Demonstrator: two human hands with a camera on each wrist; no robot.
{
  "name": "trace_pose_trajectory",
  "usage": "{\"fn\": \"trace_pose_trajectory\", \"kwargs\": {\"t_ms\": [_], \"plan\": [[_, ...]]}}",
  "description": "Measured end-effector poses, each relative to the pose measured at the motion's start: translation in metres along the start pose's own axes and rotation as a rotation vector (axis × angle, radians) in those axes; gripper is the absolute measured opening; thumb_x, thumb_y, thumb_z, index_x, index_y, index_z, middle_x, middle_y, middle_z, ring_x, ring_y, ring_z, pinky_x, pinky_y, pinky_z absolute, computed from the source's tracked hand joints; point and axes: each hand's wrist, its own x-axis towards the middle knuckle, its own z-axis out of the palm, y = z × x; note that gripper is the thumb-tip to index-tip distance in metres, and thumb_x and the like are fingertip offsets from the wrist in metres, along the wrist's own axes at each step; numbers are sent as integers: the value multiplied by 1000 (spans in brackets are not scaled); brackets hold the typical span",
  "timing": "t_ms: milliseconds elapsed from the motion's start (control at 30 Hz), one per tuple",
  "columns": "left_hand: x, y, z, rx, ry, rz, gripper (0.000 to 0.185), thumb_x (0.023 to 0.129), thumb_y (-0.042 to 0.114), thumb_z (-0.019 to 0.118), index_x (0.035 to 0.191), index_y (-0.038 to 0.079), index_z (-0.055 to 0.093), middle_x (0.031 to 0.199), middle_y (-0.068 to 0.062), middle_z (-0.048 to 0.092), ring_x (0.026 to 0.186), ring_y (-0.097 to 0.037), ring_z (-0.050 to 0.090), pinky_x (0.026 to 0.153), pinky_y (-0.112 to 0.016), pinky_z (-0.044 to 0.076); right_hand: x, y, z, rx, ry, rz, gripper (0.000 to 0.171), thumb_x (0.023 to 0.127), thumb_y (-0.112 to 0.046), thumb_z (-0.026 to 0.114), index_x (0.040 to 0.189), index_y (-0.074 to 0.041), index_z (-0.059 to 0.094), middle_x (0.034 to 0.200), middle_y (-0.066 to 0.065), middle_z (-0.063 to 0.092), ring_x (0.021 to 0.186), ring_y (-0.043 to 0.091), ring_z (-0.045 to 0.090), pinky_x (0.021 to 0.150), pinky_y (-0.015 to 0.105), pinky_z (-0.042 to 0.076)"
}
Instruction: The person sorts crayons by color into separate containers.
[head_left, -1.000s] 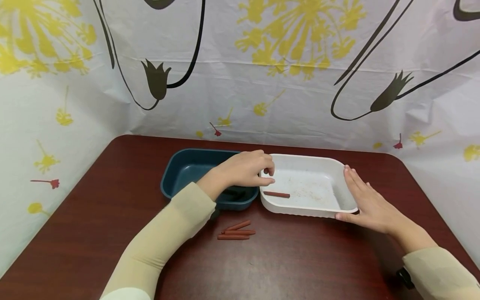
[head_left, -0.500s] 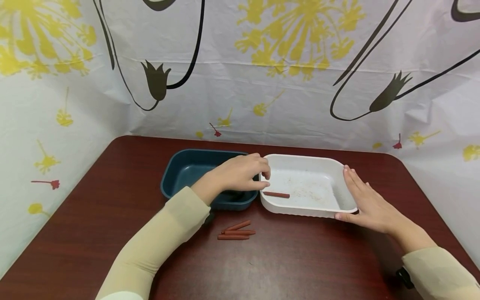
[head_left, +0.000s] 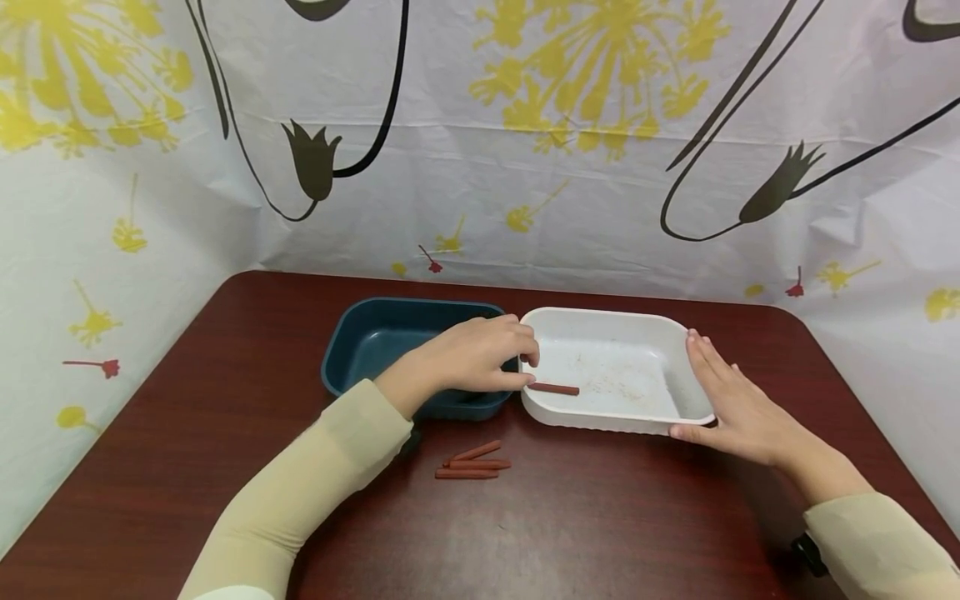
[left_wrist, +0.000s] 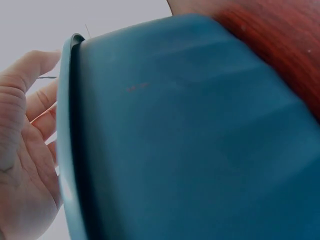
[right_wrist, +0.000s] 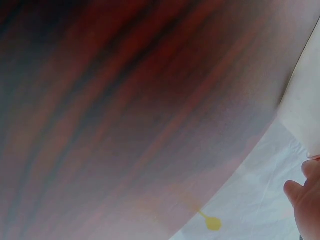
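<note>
While holding left hand point(head_left: 480, 354) at brown crayon point(head_left: 557, 389) inside white tray point(head_left: 618, 358), cannot tell whether pinching. Rests straight-fingered right hand point(head_left: 738, 417) against tray.

The worktop point(head_left: 570, 517) is dark red-brown and a little shiny, and its far corners are rounded. On its far half stands a blue tray point(head_left: 378, 350) at left, and just beside it, at right, a white tray point(head_left: 622, 367). Nearer, three reddish-brown sticks point(head_left: 480, 465) lie close together, the farthest one slanting.
</note>
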Motion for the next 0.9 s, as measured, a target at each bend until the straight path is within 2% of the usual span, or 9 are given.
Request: {"fn": "trace_pose_trajectory", "kwargs": {"t_ms": [200, 500, 700, 900], "plan": [[-4, 4, 0, 17, -4, 14, 23, 98, 35, 61, 109, 18, 71, 108, 3, 67, 100, -13, 55, 82, -29, 51, 0, 0, 0, -3, -1, 2, 119, 81, -47, 77, 159, -2, 0, 168, 8, -8, 156, 21, -10, 108, 75, 21], [-8, 9, 0, 50, 10, 59, 23, 98, 35, 60, 107, 17, 71, 106, 3, 67, 100, -12, 55, 77, -28, 51, 0, 0, 1, 1, 5, 1, 118, 81, -47, 77, 159, -1, 0, 168, 8, -8, 156, 23, -8, 109, 75, 20], [-13, 15, -2, 78, 2, 60, 21, 98, 36, 60, 107, 21, 70, 106, 5, 67, 99, -11, 56, 75, -26, 50, 1, 0, 0, -5, 5, 2, 118, 81, -47, 77, 159, -2, 0, 168, 7, -8, 156, 26, -6, 108, 75, 22], [-18, 19, -1, 63, 22, 91, 23, 97, 35, 61, 110, 18, 71, 107, 5, 68, 99, -11, 55, 75, -25, 50, 0, -1, 0, 0, 8, 3, 119, 81, -47, 77, 159, -2, 0, 168, 8, -8, 156, 21, -9, 109, 75, 20]]}}
